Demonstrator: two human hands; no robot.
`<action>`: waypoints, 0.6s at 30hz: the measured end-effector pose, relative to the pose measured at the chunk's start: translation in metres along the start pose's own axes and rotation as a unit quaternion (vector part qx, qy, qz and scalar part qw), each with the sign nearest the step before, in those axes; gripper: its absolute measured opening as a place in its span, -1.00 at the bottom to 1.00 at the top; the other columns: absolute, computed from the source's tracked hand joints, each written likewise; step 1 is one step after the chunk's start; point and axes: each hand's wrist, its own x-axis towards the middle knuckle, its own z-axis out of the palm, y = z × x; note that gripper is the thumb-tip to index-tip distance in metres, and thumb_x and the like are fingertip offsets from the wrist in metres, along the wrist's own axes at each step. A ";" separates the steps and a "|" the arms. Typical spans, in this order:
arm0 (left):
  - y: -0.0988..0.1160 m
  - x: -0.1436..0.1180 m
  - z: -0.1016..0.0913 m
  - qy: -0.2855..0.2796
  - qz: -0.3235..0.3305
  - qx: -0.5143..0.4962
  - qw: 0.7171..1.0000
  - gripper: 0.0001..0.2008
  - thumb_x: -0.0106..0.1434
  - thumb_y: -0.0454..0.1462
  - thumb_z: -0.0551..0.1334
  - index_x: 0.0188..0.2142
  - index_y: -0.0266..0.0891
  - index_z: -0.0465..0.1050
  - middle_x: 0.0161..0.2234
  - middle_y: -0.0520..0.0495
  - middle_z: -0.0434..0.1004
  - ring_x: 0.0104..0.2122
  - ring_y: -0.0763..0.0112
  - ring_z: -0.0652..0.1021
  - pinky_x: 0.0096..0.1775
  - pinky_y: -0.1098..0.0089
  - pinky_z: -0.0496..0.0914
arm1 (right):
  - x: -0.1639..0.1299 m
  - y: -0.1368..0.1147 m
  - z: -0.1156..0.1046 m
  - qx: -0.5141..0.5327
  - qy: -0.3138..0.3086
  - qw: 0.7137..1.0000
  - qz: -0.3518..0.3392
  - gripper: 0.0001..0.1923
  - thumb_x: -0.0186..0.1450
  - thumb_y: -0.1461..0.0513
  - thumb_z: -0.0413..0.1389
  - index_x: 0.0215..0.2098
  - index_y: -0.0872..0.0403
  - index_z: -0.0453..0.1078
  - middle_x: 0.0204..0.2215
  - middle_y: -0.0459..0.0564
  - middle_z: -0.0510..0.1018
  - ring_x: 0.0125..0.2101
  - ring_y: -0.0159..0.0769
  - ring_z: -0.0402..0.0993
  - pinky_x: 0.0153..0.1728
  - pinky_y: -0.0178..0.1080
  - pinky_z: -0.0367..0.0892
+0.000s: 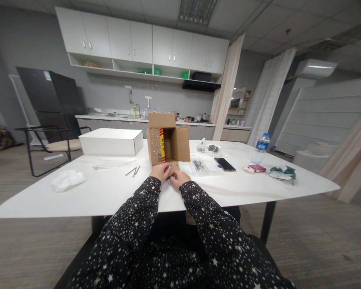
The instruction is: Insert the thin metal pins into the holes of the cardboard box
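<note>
An open cardboard box [183,144] stands upright on the white table, its opening facing me. A red and yellow strip runs down its left flap, which is dotted with several small shiny spots. At the lower front flap, my left hand [160,172] is closed with its fingers bent inward. My right hand [179,178] is closed beside it, the fingertips of both almost meeting. A small dark thing shows between the fingertips, too small to name. To the left of my hands lie several long metal nails or screws [135,171].
A white box [108,141] and crumpled white tissue [68,180] lie left. On the right are a clear tray of small tools [200,166], a phone [225,164], a pink packet [255,168], a water bottle [261,148] and a green-white crumpled wrapper [282,173]. The table's front edge is close.
</note>
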 end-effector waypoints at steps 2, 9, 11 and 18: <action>0.000 0.000 0.000 0.000 0.001 -0.001 1.000 -0.71 0.26 -0.15 0.05 -0.25 -0.21 0.49 -0.38 -0.07 0.57 -0.38 0.34 0.53 -0.29 0.39 0.35 | 0.000 0.000 0.000 0.001 0.000 1.000 0.000 -0.74 0.25 0.13 -0.02 -0.20 -0.05 0.46 -0.29 -0.07 0.57 -0.26 -0.26 0.46 -0.32 -0.31 0.26; 0.000 0.000 0.000 -0.005 -0.001 -0.005 1.000 -0.70 0.26 -0.14 0.05 -0.23 -0.21 0.49 -0.36 -0.08 0.58 -0.36 0.34 0.54 -0.27 0.39 0.36 | 0.000 0.000 0.000 0.001 0.003 1.000 -0.004 -0.75 0.24 0.13 -0.02 -0.23 -0.03 0.46 -0.29 -0.07 0.57 -0.27 -0.26 0.46 -0.33 -0.31 0.24; -0.001 0.000 0.000 -0.005 0.000 -0.004 1.000 -0.70 0.26 -0.13 0.05 -0.22 -0.21 0.49 -0.36 -0.07 0.58 -0.36 0.34 0.54 -0.27 0.39 0.36 | 0.000 0.000 0.000 0.000 0.004 1.000 -0.004 -0.75 0.24 0.13 -0.03 -0.22 -0.04 0.46 -0.29 -0.07 0.56 -0.27 -0.26 0.46 -0.33 -0.31 0.24; -0.001 0.000 0.000 -0.003 0.001 -0.002 1.000 -0.70 0.26 -0.14 0.05 -0.24 -0.22 0.50 -0.38 -0.07 0.58 -0.39 0.35 0.53 -0.30 0.41 0.35 | -0.001 -0.001 -0.001 0.003 0.001 1.000 0.000 -0.75 0.25 0.13 -0.02 -0.22 -0.03 0.46 -0.28 -0.07 0.56 -0.27 -0.27 0.46 -0.33 -0.31 0.24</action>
